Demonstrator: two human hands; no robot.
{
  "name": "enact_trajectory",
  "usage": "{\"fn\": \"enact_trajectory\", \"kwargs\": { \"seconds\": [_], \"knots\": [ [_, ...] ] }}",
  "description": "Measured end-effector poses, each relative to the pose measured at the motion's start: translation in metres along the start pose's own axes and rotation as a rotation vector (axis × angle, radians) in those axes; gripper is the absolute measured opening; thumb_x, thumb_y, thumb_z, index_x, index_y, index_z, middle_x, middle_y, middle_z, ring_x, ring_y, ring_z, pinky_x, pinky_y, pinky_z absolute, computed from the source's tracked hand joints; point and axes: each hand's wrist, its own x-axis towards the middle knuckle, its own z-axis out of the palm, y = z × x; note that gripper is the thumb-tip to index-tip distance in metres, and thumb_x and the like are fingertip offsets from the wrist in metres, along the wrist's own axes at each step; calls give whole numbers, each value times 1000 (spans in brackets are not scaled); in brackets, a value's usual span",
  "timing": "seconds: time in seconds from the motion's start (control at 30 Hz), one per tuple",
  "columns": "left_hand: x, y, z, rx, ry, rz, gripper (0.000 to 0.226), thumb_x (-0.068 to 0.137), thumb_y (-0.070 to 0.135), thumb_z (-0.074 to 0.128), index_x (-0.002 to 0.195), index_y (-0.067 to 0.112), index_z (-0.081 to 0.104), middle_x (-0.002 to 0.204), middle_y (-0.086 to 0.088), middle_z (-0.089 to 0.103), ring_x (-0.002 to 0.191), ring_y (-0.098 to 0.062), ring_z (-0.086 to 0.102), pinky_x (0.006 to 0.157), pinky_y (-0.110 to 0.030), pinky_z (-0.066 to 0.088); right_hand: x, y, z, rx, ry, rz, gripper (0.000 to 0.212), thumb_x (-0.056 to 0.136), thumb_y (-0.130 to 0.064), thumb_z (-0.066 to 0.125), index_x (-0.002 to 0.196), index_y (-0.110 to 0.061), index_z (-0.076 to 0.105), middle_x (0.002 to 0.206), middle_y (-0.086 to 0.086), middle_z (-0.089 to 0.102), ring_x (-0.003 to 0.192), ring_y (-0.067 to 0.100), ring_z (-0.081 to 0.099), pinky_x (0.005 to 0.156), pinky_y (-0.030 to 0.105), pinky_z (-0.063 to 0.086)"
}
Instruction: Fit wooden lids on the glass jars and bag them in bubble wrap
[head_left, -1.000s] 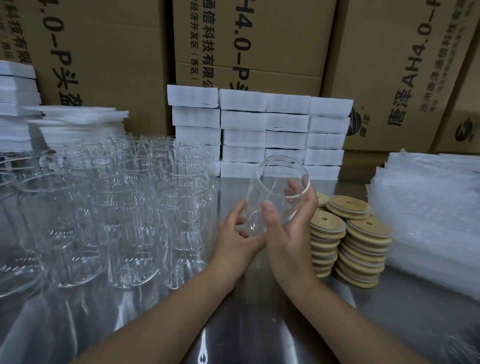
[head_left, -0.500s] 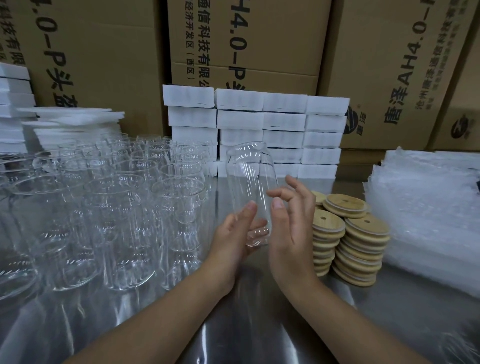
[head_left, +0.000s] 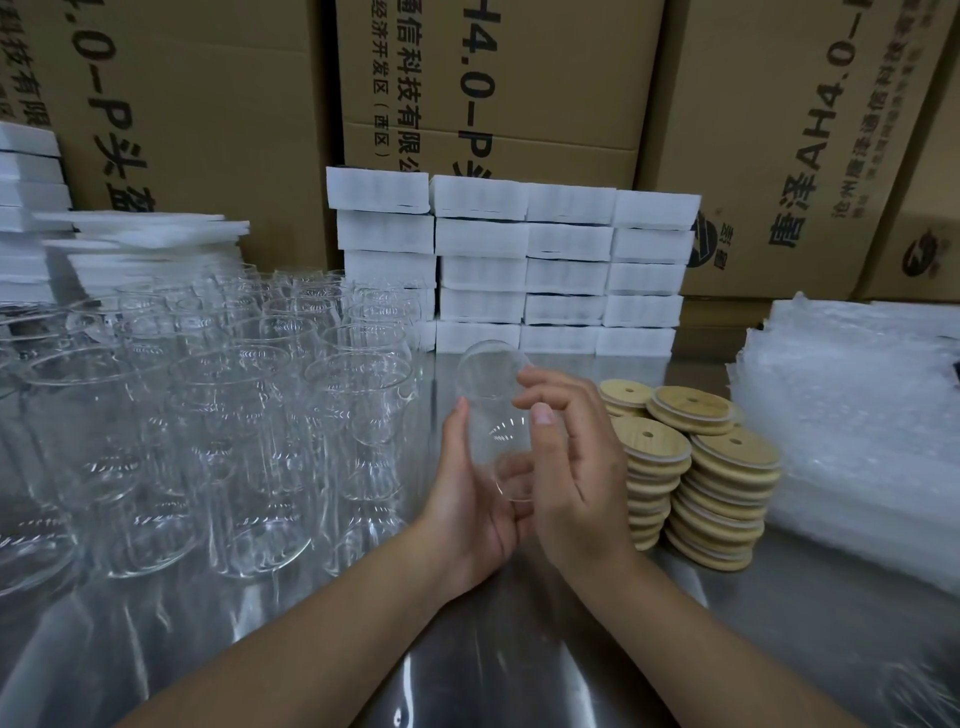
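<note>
A clear glass jar (head_left: 491, 405) lies tilted between my two hands over the steel table (head_left: 519, 665), one round end facing me. My left hand (head_left: 462, 499) cups it from below and the left, thumb up along its side. My right hand (head_left: 576, 478) holds its right side, thumb pressed on the glass and fingers curled over the top. Stacks of round wooden lids (head_left: 727, 467), each with a small hole, stand just right of my right hand. A pile of bubble wrap bags (head_left: 857, 415) lies at the far right.
Several empty glass jars (head_left: 234, 415) crowd the left half of the table. White foam blocks (head_left: 519, 260) are stacked at the back and foam sheets (head_left: 145, 234) at the back left. Cardboard boxes (head_left: 493, 78) form a wall behind.
The jar went from tilted to upright and is now tipped over with an end toward me. Both hands stayed on it and sank a little.
</note>
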Motion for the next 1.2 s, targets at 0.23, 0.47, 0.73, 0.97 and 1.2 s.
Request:
{"fn": "enact_trajectory", "kwargs": {
  "seconds": [0.23, 0.47, 0.73, 0.97, 1.2],
  "knots": [
    [-7, 2, 1, -60, -31, -107, 86, 77, 82, 40, 111, 10, 72, 110, -7, 70, 96, -21, 69, 80, -32, 55, 3, -2, -1, -52, -11, -33, 34, 79, -32, 64, 109, -18, 58, 121, -9, 56, 123, 12, 52, 104, 35, 41],
    [-10, 1, 4, -95, -73, -75, 80, 86, 74, 37, 112, 8, 72, 122, -7, 67, 103, -20, 69, 82, -30, 57, 5, -1, -1, -50, -121, 52, 68, 63, -42, 75, 125, -27, 52, 140, -8, 47, 133, 7, 42, 110, 32, 35],
    [-9, 3, 5, 4, -79, -24, 93, 81, 83, 31, 139, 11, 47, 123, -6, 65, 114, -22, 60, 101, -35, 41, 5, -4, -3, -23, -92, 114, 67, 57, -33, 85, 117, -28, 56, 124, -11, 59, 124, 4, 51, 106, 33, 41],
    [-5, 2, 5, 138, -107, -9, 87, 72, 87, 23, 107, 26, 74, 123, -13, 50, 117, -29, 38, 101, -41, 27, 8, -11, -4, 58, -20, 303, 55, 60, -38, 82, 110, -28, 61, 113, -12, 64, 112, 2, 57, 101, 31, 45],
    [0, 0, 2, 220, -87, -64, 96, 59, 91, 26, 112, 23, 67, 86, -2, 64, 76, -11, 58, 70, -24, 41, 10, -9, -5, 129, 11, 380, 53, 63, -45, 76, 107, -19, 63, 105, -9, 66, 107, 3, 60, 100, 33, 46]
  ]
}}
